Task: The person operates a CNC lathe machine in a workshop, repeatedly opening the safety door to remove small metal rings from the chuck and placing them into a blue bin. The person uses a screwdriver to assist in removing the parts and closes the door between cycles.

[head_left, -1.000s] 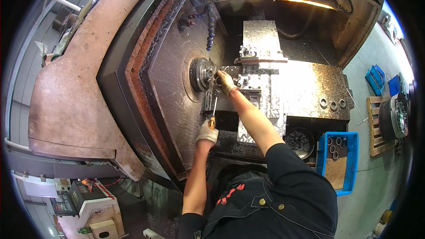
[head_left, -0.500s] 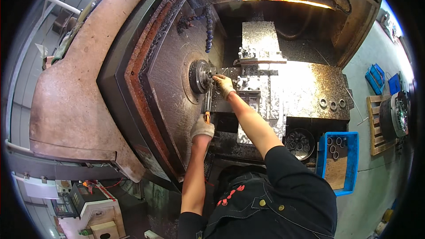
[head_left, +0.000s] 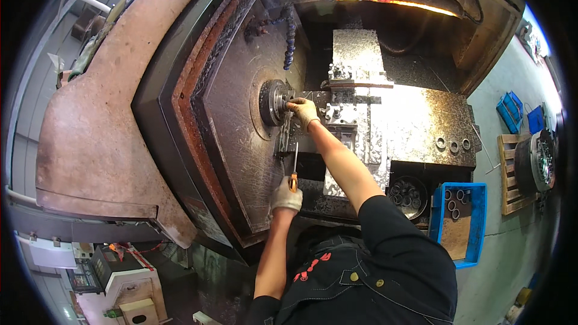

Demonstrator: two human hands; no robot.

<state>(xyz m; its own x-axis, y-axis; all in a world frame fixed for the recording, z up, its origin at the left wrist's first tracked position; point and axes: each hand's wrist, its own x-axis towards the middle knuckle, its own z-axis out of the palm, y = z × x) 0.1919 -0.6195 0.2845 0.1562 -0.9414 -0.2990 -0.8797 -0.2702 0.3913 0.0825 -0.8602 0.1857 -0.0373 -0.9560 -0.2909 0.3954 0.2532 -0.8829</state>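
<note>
My right hand [head_left: 303, 112], in a pale work glove, has its fingers closed on a small round metal part [head_left: 285, 103] at the front of the lathe chuck [head_left: 272, 103]; the fingertips partly hide it. Lower down, my gloved left hand [head_left: 286, 197] is wrapped round the orange and black handle of a screwdriver [head_left: 295, 162]. Its thin metal shaft points up, away from me, and stands apart from the chuck. To the right of my right hand sits a tool holder [head_left: 341, 113] on the chip-covered slide.
Several metal rings [head_left: 453, 144] lie on the machine bed's right end. A round pan [head_left: 410, 203] with more rings stands below it, beside a blue bin [head_left: 480, 222] holding a few. A blue segmented coolant hose [head_left: 289, 45] hangs above the chuck. A wooden pallet [head_left: 509, 174] is at right.
My left hand has drawn the screwdriver back from the chuck, toward me and slightly right. My right hand stays at the chuck.
</note>
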